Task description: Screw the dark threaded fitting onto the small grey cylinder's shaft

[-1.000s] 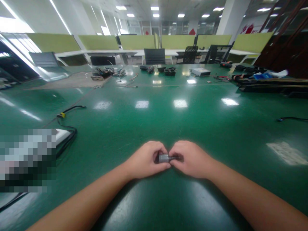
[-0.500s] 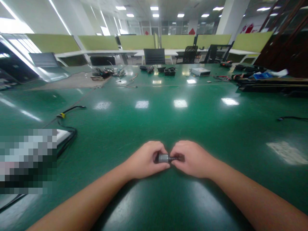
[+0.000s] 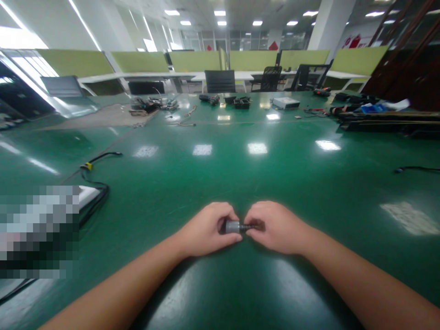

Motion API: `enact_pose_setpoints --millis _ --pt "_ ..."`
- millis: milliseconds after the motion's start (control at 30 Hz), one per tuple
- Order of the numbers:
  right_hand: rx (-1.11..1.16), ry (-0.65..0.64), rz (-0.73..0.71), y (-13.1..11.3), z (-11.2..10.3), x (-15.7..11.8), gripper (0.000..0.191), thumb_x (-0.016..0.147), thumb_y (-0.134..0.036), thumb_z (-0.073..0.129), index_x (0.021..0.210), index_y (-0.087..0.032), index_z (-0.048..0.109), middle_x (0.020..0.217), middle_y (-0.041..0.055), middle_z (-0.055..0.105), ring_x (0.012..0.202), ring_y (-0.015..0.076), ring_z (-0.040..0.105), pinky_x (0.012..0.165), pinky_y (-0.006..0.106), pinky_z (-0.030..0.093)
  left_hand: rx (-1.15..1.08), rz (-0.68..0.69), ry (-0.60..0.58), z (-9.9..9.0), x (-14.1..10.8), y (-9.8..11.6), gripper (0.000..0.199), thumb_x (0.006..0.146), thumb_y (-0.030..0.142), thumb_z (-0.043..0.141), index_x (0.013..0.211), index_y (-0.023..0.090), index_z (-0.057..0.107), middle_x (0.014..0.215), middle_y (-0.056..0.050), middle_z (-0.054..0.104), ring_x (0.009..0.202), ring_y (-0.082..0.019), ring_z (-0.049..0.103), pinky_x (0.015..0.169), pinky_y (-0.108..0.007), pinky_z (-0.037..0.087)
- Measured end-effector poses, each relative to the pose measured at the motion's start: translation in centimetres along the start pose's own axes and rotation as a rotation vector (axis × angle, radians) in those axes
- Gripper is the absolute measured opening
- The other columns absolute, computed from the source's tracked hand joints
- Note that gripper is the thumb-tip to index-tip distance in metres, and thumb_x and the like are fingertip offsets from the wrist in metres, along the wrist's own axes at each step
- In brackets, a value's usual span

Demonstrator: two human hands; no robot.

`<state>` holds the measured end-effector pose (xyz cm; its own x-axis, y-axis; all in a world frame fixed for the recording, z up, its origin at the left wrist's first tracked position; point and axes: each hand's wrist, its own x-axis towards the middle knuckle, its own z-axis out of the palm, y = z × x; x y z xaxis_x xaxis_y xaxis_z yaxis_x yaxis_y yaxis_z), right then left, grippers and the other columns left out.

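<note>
Glossy green table (image 3: 220,183) | black cable (image 3: 105,156) at left | left hand (image 3: 208,229): fingers curled round grey cylinder (image 3: 233,227), held between the hands | dark shaft (image 3: 246,227) bridges cylinder and right hand (image 3: 278,229), whose fingers grasp its right end | dark cord (image 3: 419,168) near right edge

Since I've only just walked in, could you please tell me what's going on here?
A person's bare hands meet low over a green table. The left grip is curled around a small grey cylinder, and the right grip around a dark thin rod at its right end. The two parts lie in line and look joined, though the fingers hide their outer ends. A black cable lies off to the left, and a white box sits farther back.
</note>
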<state>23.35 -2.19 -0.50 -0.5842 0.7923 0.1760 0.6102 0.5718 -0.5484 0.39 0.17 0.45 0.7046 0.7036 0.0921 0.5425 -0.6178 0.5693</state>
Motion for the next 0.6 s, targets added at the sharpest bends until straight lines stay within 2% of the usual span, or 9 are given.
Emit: enact_pose_setpoints --millis 600 --pt "-0.007 -0.056 0.076 0.4 -1.2 -0.5 0.007 0.079 -0.018 0.073 0.084 -0.021 0.07 0.078 -0.0025 0.065 0.071 0.0125 0.055 0.067 0.025 0.037 -0.014 0.009 0.002 0.1 0.0 -0.1 0.024 0.077 0.033 0.08 0.088 0.017 0.066 0.079 0.001 0.062 0.07 -0.015 0.056 0.069 -0.026 0.039"
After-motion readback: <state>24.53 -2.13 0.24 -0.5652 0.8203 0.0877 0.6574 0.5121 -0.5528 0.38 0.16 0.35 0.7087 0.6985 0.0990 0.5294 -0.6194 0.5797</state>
